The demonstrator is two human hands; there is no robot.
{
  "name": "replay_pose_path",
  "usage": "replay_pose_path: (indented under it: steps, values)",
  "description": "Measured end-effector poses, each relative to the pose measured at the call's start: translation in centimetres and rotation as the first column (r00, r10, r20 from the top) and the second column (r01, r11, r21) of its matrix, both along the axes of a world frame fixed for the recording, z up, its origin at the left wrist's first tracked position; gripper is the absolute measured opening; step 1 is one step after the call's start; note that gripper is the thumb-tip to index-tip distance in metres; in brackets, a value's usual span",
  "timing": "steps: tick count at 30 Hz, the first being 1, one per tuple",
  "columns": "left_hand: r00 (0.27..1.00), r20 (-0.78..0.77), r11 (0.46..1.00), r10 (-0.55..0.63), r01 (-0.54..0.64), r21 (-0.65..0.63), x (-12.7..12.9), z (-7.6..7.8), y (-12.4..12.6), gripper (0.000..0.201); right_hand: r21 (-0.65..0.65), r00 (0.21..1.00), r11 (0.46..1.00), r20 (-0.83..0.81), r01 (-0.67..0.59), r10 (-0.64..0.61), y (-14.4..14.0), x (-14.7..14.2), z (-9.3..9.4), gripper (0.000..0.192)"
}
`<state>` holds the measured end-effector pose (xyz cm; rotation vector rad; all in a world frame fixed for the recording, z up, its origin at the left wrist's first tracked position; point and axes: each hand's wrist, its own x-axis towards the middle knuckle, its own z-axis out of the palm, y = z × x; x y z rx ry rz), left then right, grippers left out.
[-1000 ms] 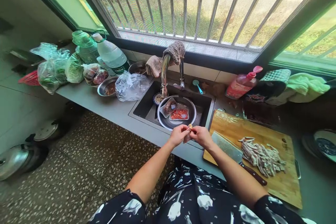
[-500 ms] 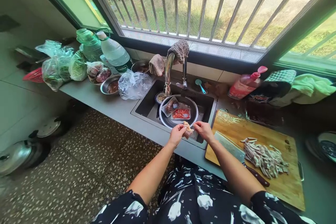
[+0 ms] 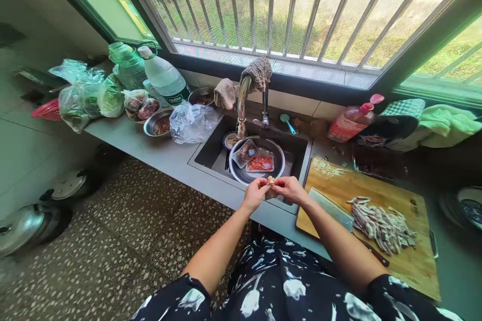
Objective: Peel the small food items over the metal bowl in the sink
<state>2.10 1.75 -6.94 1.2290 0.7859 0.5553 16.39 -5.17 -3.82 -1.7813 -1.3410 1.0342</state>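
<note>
My left hand (image 3: 255, 193) and my right hand (image 3: 288, 189) meet over the front edge of the sink (image 3: 297, 153). Between their fingertips they pinch a small pale piece of food (image 3: 270, 179). Just beyond them a round metal basin (image 3: 237, 170) sits in the sink with two plastic trays in it, one holding red pieces (image 3: 259, 162). To the right lies a wooden cutting board (image 3: 410, 261) with a pile of sliced strips (image 3: 380, 223) and a cleaver (image 3: 333, 210).
A tap (image 3: 243, 105) draped with a cloth rises behind the sink. Bags of vegetables (image 3: 81, 95), bottles (image 3: 165, 80) and metal bowls (image 3: 158, 123) crowd the left counter. A pink-capped bottle (image 3: 352, 120) and cloths (image 3: 440, 123) lie at right. Pot lids (image 3: 26, 223) lie on the floor.
My hands parted half a second ago, with a papery piece stretched between them, and have come back together on the small piece. The view shifted slightly.
</note>
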Motion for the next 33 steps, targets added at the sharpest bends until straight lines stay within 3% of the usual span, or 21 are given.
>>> replay_pose_path:
  steps: [6, 17, 22, 27, 30, 33]
  values:
    - [0.999, -0.035, 0.999, 0.038, -0.037, 0.029, 0.1, 0.2, -0.2, 0.028, 0.073, 0.990, 0.990, 0.076, 0.117, -0.123, -0.1, -0.2, -0.2, 0.020]
    - [0.998, -0.050, 0.995, 0.044, -0.039, 0.096, 0.6, 0.1, -0.2, 0.025, -0.136, 0.960, 0.985, -0.241, 0.110, -0.141, -0.2, 0.2, -0.4, 0.027]
    - [0.995, -0.075, 0.995, 0.060, -0.054, 0.084, 1.1, -0.3, -0.2, 0.023, -0.017, 0.987, 0.988, -0.035, 0.156, -0.156, -0.1, -0.4, -0.9, 0.018]
    - [0.985, -0.113, 0.992, 0.128, -0.126, 0.025, 1.9, -0.2, -0.4, 0.024, 0.110, 0.954, 0.976, 0.215, 0.190, -0.210, 0.3, -1.4, -1.8, 0.019]
    - [0.983, -0.100, 0.987, 0.154, -0.158, -0.026, 2.3, -0.6, -0.6, 0.026, 0.119, 0.947, 0.967, 0.207, 0.227, -0.247, 0.5, -1.3, -2.6, 0.020]
    - [0.980, -0.080, 0.978, 0.182, -0.189, -0.089, 2.5, -1.5, -0.6, 0.028, 0.079, 0.954, 0.956, 0.082, 0.284, -0.290, 0.5, -0.5, -3.0, 0.024]
